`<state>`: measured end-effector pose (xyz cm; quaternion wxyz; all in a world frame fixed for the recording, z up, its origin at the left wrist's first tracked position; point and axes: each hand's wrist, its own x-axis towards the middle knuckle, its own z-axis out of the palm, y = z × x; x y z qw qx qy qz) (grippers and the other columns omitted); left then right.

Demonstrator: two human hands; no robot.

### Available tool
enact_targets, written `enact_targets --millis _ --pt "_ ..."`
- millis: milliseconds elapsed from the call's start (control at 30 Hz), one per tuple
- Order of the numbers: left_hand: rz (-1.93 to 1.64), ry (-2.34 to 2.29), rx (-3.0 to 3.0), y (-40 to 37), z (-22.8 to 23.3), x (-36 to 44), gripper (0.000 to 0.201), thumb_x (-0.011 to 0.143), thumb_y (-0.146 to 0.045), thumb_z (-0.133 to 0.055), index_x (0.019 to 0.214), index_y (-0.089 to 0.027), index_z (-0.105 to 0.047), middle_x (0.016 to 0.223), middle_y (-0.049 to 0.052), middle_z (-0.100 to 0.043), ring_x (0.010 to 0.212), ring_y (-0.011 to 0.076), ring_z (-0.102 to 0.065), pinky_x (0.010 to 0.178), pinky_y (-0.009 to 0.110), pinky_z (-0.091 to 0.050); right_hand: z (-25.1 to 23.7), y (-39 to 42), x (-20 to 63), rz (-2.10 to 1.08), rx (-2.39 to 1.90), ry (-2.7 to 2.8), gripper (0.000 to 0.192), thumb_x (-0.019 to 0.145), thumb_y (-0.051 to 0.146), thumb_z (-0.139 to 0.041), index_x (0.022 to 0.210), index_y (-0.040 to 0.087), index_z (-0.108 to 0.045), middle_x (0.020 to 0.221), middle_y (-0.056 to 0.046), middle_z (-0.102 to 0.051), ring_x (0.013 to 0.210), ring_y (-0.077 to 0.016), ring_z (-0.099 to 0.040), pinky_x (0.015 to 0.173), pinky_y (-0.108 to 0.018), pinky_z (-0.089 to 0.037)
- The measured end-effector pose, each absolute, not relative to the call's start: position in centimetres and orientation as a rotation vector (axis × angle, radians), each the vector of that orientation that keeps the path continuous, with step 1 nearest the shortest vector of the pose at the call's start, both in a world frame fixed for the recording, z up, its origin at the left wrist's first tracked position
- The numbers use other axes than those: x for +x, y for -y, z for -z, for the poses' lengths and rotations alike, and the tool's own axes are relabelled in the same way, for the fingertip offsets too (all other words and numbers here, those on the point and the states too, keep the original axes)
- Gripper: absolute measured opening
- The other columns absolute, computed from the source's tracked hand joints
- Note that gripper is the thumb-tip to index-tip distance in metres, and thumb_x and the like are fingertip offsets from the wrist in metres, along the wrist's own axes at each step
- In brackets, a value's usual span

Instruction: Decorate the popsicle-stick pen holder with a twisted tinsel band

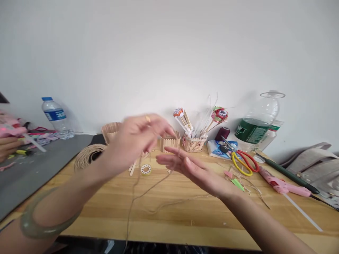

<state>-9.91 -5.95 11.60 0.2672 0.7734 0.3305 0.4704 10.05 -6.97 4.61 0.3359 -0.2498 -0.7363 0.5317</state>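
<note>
My left hand point(139, 139), slightly blurred, is raised over the table with its fingers curled around thin brown twine point(159, 181). One strand drops from this hand past the table's front edge. Another runs across to my right hand point(189, 169), which is held out flat with its fingers stretched, and the twine passes by those fingers. Behind the hands stands a small box of wooden craft sticks point(170, 144). A white tape roll point(146, 169) lies just below my left hand.
A twine coil point(86, 157) and a second stick basket point(109, 131) are at the left. Paper flowers stand in a decorated pot point(194, 144). Scissors point(245, 162), a pink glue gun point(287, 185) and a large bottle point(255, 127) lie right. A co-worker's hand point(9, 146) is far left.
</note>
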Motion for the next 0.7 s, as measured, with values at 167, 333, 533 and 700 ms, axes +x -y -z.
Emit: enact_targets --millis 167,333,533,700 --pt "-1.042 -0.84 1.74 5.0 -7.2 -6.4 0.029 0.084 -0.035 -0.045 0.067 -0.016 -0.058 0.07 0.001 -0.057 0.063 0.0121 -0.052 0.059 0.024 -0.042 -6.0 7.7 9.6 -1.314 -0.877 1.658 0.032 0.085 0.047 -0.048 0.082 0.017 -0.057 0.054 0.006 -0.041 0.05 -0.0071 -0.041 0.049 -0.019 -0.038" --pt "-0.763 -0.352 1.164 5.5 -3.3 -3.6 0.039 0.078 -0.047 -0.054 0.055 -0.017 -0.045 0.076 0.004 -0.06 0.079 0.018 -0.061 0.09 0.035 -0.038 -6.1 6.8 11.6 -1.308 -1.092 1.325 0.042 0.072 0.055 -0.06 0.061 0.019 -0.042 0.05 0.01 -0.017 0.043 -0.0047 -0.012 0.036 -0.017 -0.01" --pt "-0.532 -0.24 1.067 5.8 -2.1 -2.6 0.042 0.079 -0.046 -0.052 0.052 -0.015 -0.042 0.103 0.012 -0.061 0.076 0.017 -0.059 0.075 0.032 -0.041 -7.2 6.0 16.0 -1.424 -1.15 1.185 0.038 0.07 0.047 -0.066 0.059 0.018 -0.045 0.052 0.01 -0.017 0.045 -0.0048 -0.006 0.034 -0.014 -0.01" --pt "-0.835 -0.303 1.339 5.6 -1.6 -0.3 0.038 0.083 -0.042 -0.046 0.054 -0.017 -0.049 0.098 0.009 -0.058 0.108 0.0213 -0.046 0.097 0.032 -0.029 -7.8 6.2 15.1 -1.389 -1.038 1.076 0.027 0.074 0.038 -0.062 0.062 0.02 -0.046 0.055 0.009 -0.014 0.046 -0.0073 -0.003 0.031 -0.015 -0.014"
